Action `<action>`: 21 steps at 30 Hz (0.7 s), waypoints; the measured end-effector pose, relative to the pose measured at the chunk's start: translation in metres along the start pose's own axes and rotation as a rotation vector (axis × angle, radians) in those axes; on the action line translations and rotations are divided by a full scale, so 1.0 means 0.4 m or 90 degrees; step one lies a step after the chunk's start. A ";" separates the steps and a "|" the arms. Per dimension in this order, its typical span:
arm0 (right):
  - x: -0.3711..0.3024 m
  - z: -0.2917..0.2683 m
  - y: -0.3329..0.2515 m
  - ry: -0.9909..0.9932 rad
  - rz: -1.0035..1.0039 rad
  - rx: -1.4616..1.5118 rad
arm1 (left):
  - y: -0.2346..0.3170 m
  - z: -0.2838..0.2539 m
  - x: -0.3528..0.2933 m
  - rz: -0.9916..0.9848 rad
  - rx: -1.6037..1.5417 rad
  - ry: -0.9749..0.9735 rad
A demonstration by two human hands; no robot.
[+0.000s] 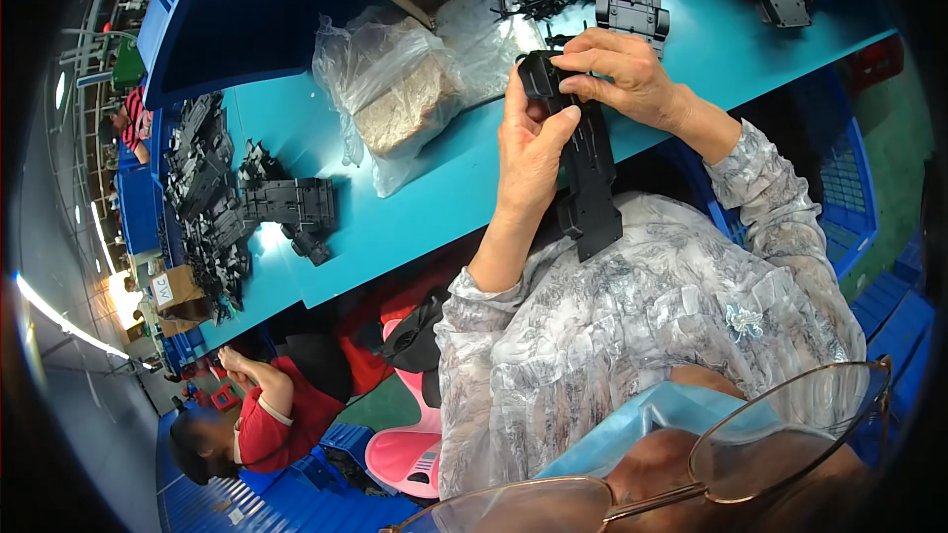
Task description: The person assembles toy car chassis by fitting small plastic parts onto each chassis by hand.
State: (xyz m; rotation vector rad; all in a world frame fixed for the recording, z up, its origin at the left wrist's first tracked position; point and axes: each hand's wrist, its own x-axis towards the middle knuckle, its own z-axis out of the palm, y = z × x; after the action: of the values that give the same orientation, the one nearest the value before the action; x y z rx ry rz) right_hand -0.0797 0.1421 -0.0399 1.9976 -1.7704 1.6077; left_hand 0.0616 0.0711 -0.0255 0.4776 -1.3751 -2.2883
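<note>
Both your hands grip the long black plastic part [583,173] over the counter's [434,188] near edge: left hand [530,143] around its top, right hand [622,69] pinching there. Its unsupported lower end could slip and drop into your lap.

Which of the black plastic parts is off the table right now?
The long black part held in both hands, left hand and right hand; the others lie in piles on the teal table.
</note>
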 end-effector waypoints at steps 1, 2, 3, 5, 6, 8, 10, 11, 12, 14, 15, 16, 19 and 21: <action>-0.001 0.000 0.001 0.001 0.002 0.000 | 0.003 0.003 0.001 -0.002 0.000 0.000; -0.002 -0.001 0.002 -0.008 0.017 0.013 | 0.008 0.008 0.001 -0.011 -0.006 0.000; -0.002 -0.001 0.002 -0.016 0.032 0.025 | 0.010 0.010 0.002 -0.020 -0.012 0.001; 0.001 -0.004 0.001 -0.024 0.046 0.056 | 0.011 0.006 0.004 -0.026 -0.010 -0.003; 0.002 -0.005 0.002 -0.032 0.061 0.087 | 0.011 0.005 0.005 -0.032 -0.009 -0.007; 0.003 -0.004 0.007 -0.027 0.037 0.058 | 0.014 0.007 0.005 -0.034 -0.011 -0.006; 0.005 -0.004 0.008 -0.023 0.013 0.030 | 0.016 0.006 0.006 -0.036 -0.013 -0.003; 0.008 -0.005 0.005 -0.021 -0.011 -0.006 | 0.016 0.002 0.006 -0.035 -0.012 -0.006; 0.009 -0.004 0.004 -0.020 -0.036 -0.041 | 0.016 0.000 0.006 -0.034 -0.011 -0.009; 0.008 0.001 0.006 -0.010 -0.053 -0.068 | 0.019 0.001 0.005 -0.035 -0.012 -0.012; 0.008 0.003 0.006 0.000 -0.071 -0.095 | 0.021 0.002 0.005 -0.036 -0.015 -0.015; 0.010 0.002 0.005 -0.001 -0.071 -0.095 | 0.023 0.003 0.006 -0.035 -0.015 -0.014; 0.012 -0.001 -0.007 -0.026 -0.076 -0.110 | 0.019 0.000 0.014 -0.038 -0.029 0.010; 0.010 0.001 -0.015 -0.066 0.007 -0.022 | 0.005 -0.012 0.015 -0.017 0.053 0.045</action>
State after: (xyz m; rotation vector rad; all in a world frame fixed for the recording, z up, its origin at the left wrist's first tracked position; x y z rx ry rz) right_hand -0.0758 0.1412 -0.0340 2.0966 -1.8327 1.4905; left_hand 0.0591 0.0634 -0.0263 0.6016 -1.4411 -2.2203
